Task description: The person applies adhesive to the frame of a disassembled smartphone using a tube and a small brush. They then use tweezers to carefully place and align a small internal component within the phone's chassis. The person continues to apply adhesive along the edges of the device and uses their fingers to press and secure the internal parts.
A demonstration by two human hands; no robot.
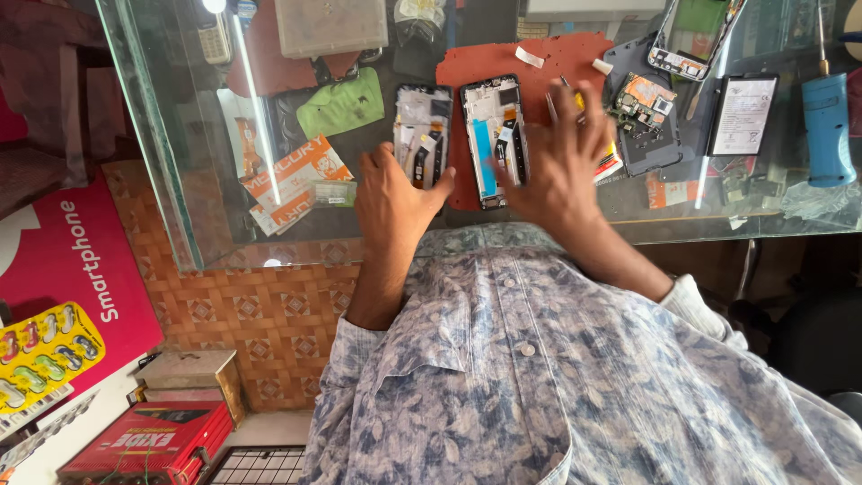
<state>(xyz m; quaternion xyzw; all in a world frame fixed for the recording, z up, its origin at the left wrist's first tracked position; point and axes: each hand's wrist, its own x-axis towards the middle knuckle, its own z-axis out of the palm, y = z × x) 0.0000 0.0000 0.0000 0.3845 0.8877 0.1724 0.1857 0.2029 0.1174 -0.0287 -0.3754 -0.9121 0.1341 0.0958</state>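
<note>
Head view. The left hand point(391, 202) rests on the glass desk point(180, 135), its fingers loosely curled and holding nothing, the fingertips touching the lower edge of an opened phone frame point(423, 133) that lies flat on the glass. The right hand point(558, 162) is spread, fingers point(575, 112) open and blurred, pressing on a second opened phone frame point(492, 135) with a blue strip inside; this frame lies on a red work mat point(539, 63), just beside the first. Whether the right hand holds the thin tool point(564, 85) at its fingertips cannot be told. Right of the hand lie a circuit board point(645, 101) on a dark back cover point(648, 148), a black battery point(743, 114) and a blue handled tool point(827, 126). A green cloth point(341, 105) lies to the left.
</note>
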